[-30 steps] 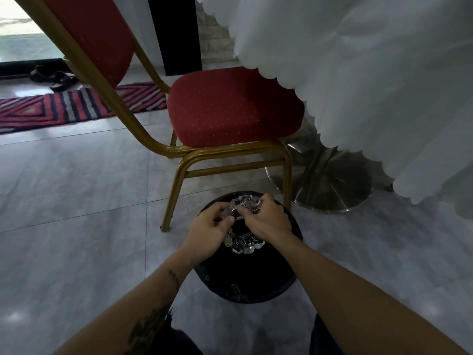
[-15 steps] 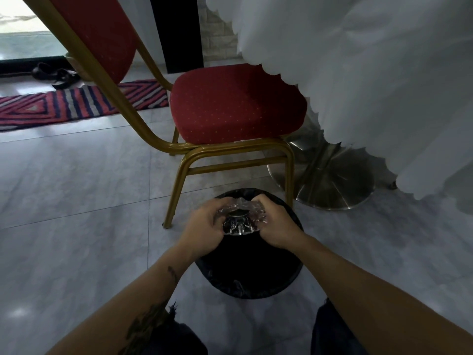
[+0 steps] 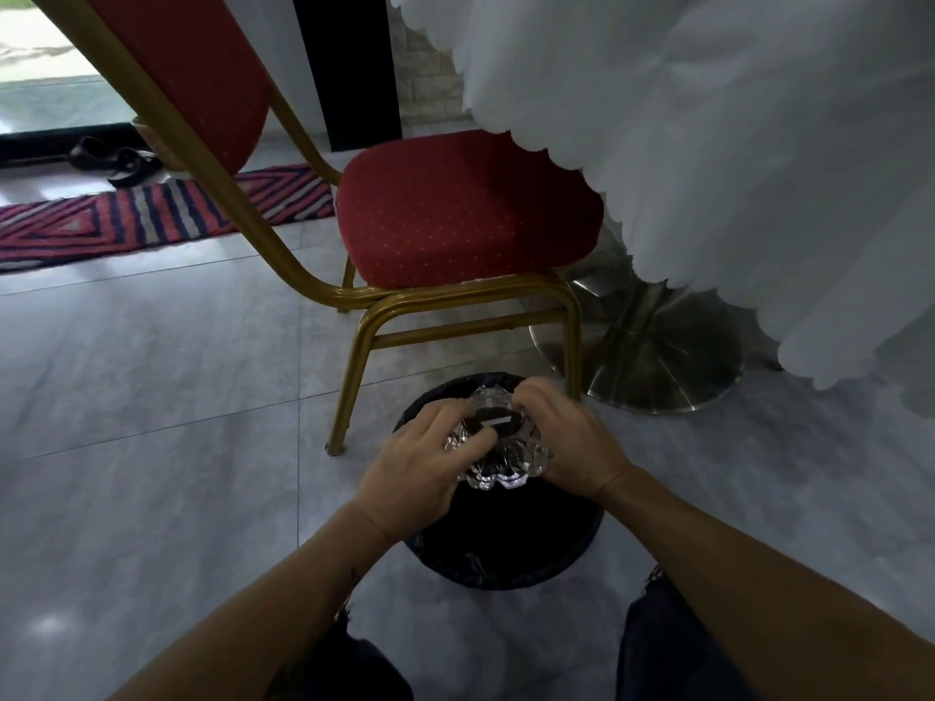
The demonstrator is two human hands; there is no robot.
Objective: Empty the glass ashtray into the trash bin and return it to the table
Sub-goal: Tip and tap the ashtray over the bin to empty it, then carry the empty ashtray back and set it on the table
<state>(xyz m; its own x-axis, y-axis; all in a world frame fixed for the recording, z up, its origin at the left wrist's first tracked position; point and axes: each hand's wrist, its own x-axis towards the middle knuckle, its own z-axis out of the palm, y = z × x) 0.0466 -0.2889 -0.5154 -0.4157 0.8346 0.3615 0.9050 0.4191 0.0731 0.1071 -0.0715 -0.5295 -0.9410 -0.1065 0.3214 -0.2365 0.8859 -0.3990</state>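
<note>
fingers (image 3: pixel 468 440) of the left hand (image 3: pixel 420 468) curl shut on the ashtray (image 3: pixel 498 450) at its 9 o'clock rim, the right hand (image 3: pixel 566 442) clamping 3 o'clock, holding it over the bin (image 3: pixel 506 543); thick cut glass, likely heavy, rigid, slick and breakable, so opposite scalloped edges look the safest hold.

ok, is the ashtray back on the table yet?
No, both the left hand and right hand hold the glass ashtray directly over the black trash bin on the floor.
</note>
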